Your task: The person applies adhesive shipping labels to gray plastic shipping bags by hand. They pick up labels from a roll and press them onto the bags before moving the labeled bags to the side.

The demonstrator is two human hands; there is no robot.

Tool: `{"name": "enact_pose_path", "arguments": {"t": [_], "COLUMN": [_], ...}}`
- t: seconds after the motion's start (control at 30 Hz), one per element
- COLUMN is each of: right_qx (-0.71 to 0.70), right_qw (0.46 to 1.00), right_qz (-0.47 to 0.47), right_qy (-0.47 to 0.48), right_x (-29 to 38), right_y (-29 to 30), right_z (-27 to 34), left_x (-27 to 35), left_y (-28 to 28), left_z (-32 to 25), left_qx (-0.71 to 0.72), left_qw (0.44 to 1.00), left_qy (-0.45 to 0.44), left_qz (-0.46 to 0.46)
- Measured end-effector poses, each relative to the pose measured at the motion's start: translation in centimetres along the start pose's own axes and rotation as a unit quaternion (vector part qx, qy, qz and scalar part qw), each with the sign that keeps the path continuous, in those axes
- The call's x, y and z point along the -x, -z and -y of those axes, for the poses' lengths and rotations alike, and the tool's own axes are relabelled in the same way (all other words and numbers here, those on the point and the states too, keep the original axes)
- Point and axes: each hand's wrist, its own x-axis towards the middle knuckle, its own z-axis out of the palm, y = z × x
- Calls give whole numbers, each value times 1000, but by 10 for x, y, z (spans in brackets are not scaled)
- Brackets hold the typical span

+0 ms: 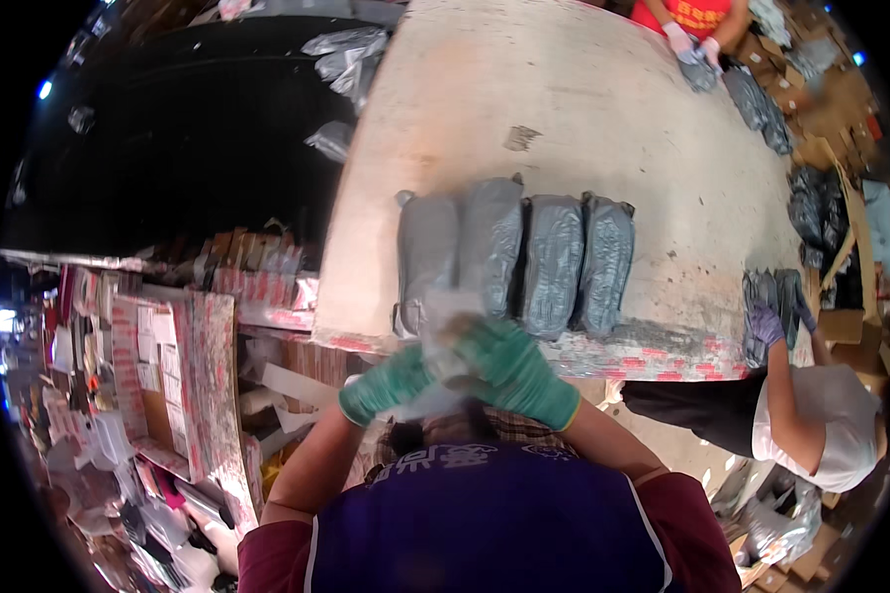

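In green work gloves, my left hand (389, 385) and my right hand (519, 367) meet at the near edge of a pale worktable (445, 96). Between them they hold a whitish, translucent sheet (441, 333), too blurred to tell whether it is paper or plastic film. Several grey plastic mailer parcels lie side by side just beyond my hands. The leftmost parcel (426, 237) is partly hidden behind the sheet, and a second parcel (492, 237) adjoins it. To the right lie a third parcel (554, 259) and the rightmost parcel (608, 267).
On the left is a black surface (193, 141), with grey parcels (352, 55) along its right side. A co-worker in purple gloves (767, 325) handles dark parcels at right; another, in white gloves (678, 37), holds one at the far corner. A taped partition (215, 400) stands at lower left.
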Motion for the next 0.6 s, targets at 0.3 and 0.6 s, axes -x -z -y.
{"name": "enact_pose_path", "arguments": {"t": [0.3, 0.6], "right_qx": [-225, 279], "right_qw": [936, 901], "right_qz": [124, 328], "right_qy": [-239, -57], "right_x": [-12, -121], "right_y": [-47, -61], "right_z": [-7, -21], "left_x": [90, 88], "left_y": [52, 35], "left_z": [74, 67], "left_qx": [-308, -9], "left_qw": [946, 961], "left_qy": [29, 42], "left_qz": [-97, -272]}}
